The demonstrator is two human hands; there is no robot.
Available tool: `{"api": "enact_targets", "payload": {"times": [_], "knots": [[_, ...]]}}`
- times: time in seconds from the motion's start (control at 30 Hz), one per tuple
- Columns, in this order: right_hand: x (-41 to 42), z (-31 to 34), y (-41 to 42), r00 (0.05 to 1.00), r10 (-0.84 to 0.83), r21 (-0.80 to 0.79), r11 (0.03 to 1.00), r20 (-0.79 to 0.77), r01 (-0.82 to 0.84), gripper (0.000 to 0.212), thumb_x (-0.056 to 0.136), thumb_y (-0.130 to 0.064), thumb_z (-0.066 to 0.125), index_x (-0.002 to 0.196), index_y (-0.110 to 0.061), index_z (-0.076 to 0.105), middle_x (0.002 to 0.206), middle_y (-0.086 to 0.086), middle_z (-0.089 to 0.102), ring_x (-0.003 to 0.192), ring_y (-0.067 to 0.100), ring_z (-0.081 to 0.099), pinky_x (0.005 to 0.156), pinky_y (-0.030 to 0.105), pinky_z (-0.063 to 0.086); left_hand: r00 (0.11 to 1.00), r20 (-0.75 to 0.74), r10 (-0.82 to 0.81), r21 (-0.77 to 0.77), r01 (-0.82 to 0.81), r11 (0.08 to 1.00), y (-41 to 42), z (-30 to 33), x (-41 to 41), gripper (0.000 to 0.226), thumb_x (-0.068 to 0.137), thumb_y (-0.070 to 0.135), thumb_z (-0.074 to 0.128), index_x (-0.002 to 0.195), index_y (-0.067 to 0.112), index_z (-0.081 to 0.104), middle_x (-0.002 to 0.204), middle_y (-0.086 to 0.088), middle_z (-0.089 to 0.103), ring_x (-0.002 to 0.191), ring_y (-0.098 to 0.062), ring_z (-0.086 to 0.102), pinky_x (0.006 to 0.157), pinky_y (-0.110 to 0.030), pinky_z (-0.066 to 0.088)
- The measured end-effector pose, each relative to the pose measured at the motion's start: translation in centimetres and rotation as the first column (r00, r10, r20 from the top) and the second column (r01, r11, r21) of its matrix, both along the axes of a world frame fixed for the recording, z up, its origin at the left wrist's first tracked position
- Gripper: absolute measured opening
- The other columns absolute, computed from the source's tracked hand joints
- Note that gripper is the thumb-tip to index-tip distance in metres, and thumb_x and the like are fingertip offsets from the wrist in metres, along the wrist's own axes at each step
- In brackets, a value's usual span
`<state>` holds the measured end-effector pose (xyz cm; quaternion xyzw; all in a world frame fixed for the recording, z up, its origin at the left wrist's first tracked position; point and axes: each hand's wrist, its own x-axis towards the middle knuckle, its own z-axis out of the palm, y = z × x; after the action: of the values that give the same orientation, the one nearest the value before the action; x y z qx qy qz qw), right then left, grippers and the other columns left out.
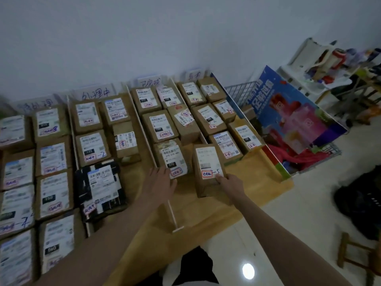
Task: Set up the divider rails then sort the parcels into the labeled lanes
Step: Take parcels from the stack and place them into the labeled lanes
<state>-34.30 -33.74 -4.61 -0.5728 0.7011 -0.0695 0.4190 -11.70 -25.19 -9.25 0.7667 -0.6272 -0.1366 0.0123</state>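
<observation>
Tan sorting mat [243, 182] on the floor against a white wall, split into four lanes by thin white divider rails [142, 124], each lane headed by a handwritten paper label [95, 93] at the wall end; the writing is blurred. Brown cardboard parcels [87, 116] fill the lanes in rows, each with a white shipping label and a small red-bordered sticker with handwriting; some carry blue pen numbers. One black-wrapped parcel [101, 188] sits at the near end of the second lane from the left. Right of the mat, a blue printed poster board [288, 112] leans over a wire basket [239, 91], red cloth below it. Dark bag [362, 205] on the tile further right, wooden stool [354, 252] near the bottom right corner. The parcel in hand [208, 170] is a brown box, tilted, near end of the third lane, white label on top, red-bordered sticker and "-5" in blue pen near its lower edge. Right hand [228, 184] grips its near right corner, thumb on top beside the sticker. Left hand [161, 180] lies open, fingers straight, fingertips touching the near edge of the neighbouring parcel marked 070 [171, 159], just left of the held one. A rail's T-shaped foot [178, 229] shows between the forearms.
</observation>
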Motion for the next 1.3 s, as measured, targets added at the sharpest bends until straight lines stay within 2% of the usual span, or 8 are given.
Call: {"api": "enact_targets", "payload": {"times": [0.3,0.4,0.53,0.7,0.93,1.1,1.2,1.3], "knots": [[0.9,-3.8,-7.6,0.973,0.220,0.022,0.975,0.067,-0.222,0.037,0.099,-0.034,0.055,0.121,-0.006,0.063,0.117,0.009,0.068,0.097,0.018,0.061,0.080,0.029,0.049,0.980,0.041,0.197,0.072,-0.200,0.977,-3.7,-2.1,-1.9,0.048,0.099,0.045,0.037,0.134,0.015,0.046,0.140,-0.004,0.044,0.120,-0.021,0.051,0.105,-0.036,0.037],[1.3,-5.0,-9.0,0.961,0.271,0.043,0.961,0.054,-0.274,0.038,0.100,-0.035,0.054,0.120,-0.004,0.061,0.118,0.010,0.067,0.105,0.023,0.063,0.080,0.030,0.048,0.970,0.042,0.238,0.055,-0.241,0.969,-3.7,-2.6,-2.6,0.048,0.099,0.043,0.038,0.136,0.013,0.046,0.146,-0.005,0.040,0.128,-0.020,0.046,0.110,-0.036,0.035],[2.1,-5.8,-10.2,0.953,0.299,0.037,0.953,0.042,-0.301,0.036,0.101,-0.033,0.052,0.120,-0.003,0.058,0.119,0.012,0.065,0.110,0.029,0.061,0.083,0.031,0.045,0.960,0.058,0.273,0.046,-0.276,0.960,-3.9,-2.4,-3.2,0.066,0.091,0.049,0.016,0.135,0.013,0.050,0.146,-0.004,0.043,0.130,-0.018,0.045,0.110,-0.035,0.036],[2.5,-7.0,-11.3,0.944,0.328,0.046,0.943,0.036,-0.329,0.039,0.101,-0.035,0.051,0.121,-0.002,0.058,0.124,0.016,0.058,0.107,0.029,0.059,0.087,0.033,0.045,0.952,0.064,0.300,0.044,-0.303,0.952,-4.2,-2.6,-3.9,0.048,0.098,0.042,0.041,0.135,0.013,0.050,0.144,-0.005,0.043,0.126,-0.017,0.047,0.109,-0.033,0.036],[2.2,-7.0,-12.1,0.926,0.370,0.061,0.925,0.068,-0.374,0.039,0.099,-0.037,0.053,0.120,-0.004,0.058,0.117,0.009,0.064,0.104,0.025,0.064,0.088,0.038,0.056,0.953,0.100,0.285,0.122,-0.296,0.947,-4.7,-2.1,-4.5,0.054,0.099,0.046,0.036,0.143,0.015,0.041,0.150,-0.002,0.034,0.134,-0.016,0.041,0.116,-0.035,0.028],[2.7,-4.9,-13.5,0.907,0.421,-0.069,0.904,-0.016,-0.421,0.041,0.099,-0.037,0.052,0.126,-0.006,0.053,0.113,0.013,0.063,0.100,0.024,0.063,0.079,0.033,0.054,0.948,0.064,0.312,0.113,-0.317,0.942,-4.9,0.4,-3.2,0.053,0.099,0.046,0.041,0.144,0.019,0.040,0.151,-0.001,0.038,0.138,-0.019,0.038,0.118,-0.039,0.023],[4.1,-2.0,-14.4,0.884,0.465,-0.157,0.870,-0.052,-0.467,0.042,0.098,-0.035,0.051,0.130,-0.009,0.048,0.120,0.012,0.060,0.104,0.026,0.062,0.087,0.042,0.056,0.930,0.095,0.356,0.060,-0.362,0.930,-4.5,3.1,-1.8,0.054,0.099,0.047,0.042,0.144,0.018,0.041,0.151,-0.003,0.042,0.139,-0.023,0.037,0.118,-0.041,0.024],[6.6,1.2,-14.4,0.788,0.597,-0.271,0.742,-0.151,-0.614,0.045,0.100,-0.032,0.048,0.137,-0.007,0.045,0.134,0.014,0.051,0.122,0.031,0.051,0.096,0.043,0.046,0.904,0.124,0.409,0.013,-0.413,0.910,-3.1,5.5,0.3,0.051,0.099,0.046,0.040,0.141,0.017,0.045,0.147,-0.004,0.045,0.137,-0.024,0.040,0.119,-0.042,0.024]]}}
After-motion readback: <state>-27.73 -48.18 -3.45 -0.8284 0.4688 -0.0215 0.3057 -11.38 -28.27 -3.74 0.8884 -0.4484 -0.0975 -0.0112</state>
